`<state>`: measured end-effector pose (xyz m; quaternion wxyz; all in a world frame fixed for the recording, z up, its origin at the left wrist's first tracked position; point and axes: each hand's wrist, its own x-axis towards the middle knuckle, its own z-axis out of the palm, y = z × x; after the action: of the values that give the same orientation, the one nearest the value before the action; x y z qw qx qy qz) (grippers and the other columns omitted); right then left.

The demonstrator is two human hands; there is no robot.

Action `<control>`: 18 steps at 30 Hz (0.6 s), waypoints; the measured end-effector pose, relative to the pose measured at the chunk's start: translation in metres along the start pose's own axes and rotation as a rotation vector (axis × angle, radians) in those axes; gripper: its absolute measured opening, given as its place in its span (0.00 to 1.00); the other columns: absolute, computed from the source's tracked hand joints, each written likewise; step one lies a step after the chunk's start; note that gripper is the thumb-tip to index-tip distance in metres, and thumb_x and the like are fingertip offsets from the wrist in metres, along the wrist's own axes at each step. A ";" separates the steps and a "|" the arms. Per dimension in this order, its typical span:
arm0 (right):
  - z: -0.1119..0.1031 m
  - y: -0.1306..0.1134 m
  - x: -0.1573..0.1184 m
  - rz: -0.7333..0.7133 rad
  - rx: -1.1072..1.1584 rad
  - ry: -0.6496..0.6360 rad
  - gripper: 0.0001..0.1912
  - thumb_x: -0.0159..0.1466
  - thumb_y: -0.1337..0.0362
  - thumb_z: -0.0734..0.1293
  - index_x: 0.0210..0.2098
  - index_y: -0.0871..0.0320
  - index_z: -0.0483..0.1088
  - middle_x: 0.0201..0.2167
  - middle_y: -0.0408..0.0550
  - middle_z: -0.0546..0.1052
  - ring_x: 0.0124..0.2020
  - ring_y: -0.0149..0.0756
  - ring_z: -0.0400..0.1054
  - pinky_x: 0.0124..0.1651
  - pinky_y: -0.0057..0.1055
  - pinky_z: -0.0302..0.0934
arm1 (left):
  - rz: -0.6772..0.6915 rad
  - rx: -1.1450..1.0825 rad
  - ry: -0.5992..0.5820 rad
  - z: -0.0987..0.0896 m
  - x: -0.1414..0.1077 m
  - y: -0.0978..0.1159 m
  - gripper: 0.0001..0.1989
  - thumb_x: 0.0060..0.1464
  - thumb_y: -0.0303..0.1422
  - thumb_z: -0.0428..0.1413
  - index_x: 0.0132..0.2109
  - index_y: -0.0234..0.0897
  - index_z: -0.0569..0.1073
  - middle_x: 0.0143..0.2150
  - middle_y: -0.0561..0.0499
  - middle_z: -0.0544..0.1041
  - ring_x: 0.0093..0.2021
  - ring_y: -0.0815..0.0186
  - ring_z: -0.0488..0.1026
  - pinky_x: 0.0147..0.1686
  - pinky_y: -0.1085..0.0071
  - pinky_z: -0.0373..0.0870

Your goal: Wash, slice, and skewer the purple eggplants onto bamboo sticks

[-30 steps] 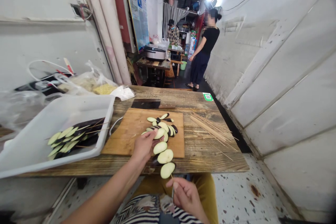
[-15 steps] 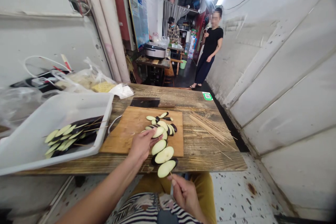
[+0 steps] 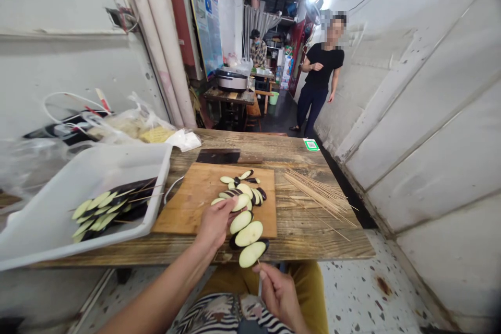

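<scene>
My right hand [image 3: 279, 290] pinches the lower end of a thin wooden skewer [image 3: 259, 261] near the table's front edge. Oval eggplant slices [image 3: 249, 233], pale with dark skin, are threaded along it. At the far end of the row, my left hand [image 3: 214, 223] is closed on another eggplant slice [image 3: 241, 202]; whether the skewer tip is through it I cannot tell. Beyond that hand, more cut eggplant [image 3: 256, 196] lies on the wooden cutting board [image 3: 180, 198], partly hidden by the fingers.
A cleaver [image 3: 219, 156] lies behind the board. Loose bamboo skewers [image 3: 317, 193] are spread to the right. On the left, a white tray [image 3: 156, 188] holds skewered eggplant [image 3: 104, 209], with plastic bags [image 3: 136, 128] behind. One person [image 3: 323, 70] stands farther back; another [image 3: 258, 52] is beyond.
The view has shifted slightly. Both hands keep their hold on the slice and skewer with little movement. The standing person has come nearer and turned more towards me.
</scene>
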<state>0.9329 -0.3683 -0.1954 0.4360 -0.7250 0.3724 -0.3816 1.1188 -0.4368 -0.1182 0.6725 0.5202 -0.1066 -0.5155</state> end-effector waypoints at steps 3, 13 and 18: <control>0.000 -0.001 0.003 -0.014 -0.012 -0.001 0.16 0.67 0.60 0.55 0.36 0.58 0.71 0.16 0.37 0.55 0.16 0.27 0.50 0.21 0.25 0.47 | 0.014 0.019 0.005 0.000 0.000 0.000 0.08 0.39 0.30 0.62 0.29 0.31 0.75 0.25 0.49 0.77 0.25 0.64 0.75 0.27 0.70 0.71; 0.002 -0.024 0.029 0.059 0.040 -0.019 0.18 0.67 0.57 0.55 0.34 0.60 0.71 0.17 0.38 0.54 0.18 0.28 0.50 0.21 0.25 0.45 | 0.001 0.014 -0.017 -0.005 0.012 0.008 0.17 0.38 0.35 0.65 0.36 0.29 0.75 0.30 0.46 0.78 0.31 0.63 0.75 0.31 0.71 0.71; -0.003 -0.021 0.041 0.149 0.207 -0.032 0.19 0.68 0.53 0.54 0.37 0.60 0.69 0.16 0.35 0.50 0.17 0.26 0.45 0.19 0.25 0.39 | 0.005 -0.061 -0.126 -0.032 0.011 0.030 0.23 0.56 0.42 0.52 0.55 0.36 0.66 0.43 0.42 0.77 0.43 0.61 0.75 0.41 0.66 0.72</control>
<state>0.9523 -0.3983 -0.1653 0.5414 -0.6525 0.3768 -0.3731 1.1631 -0.4286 -0.1122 0.6812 0.4658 -0.1342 -0.5487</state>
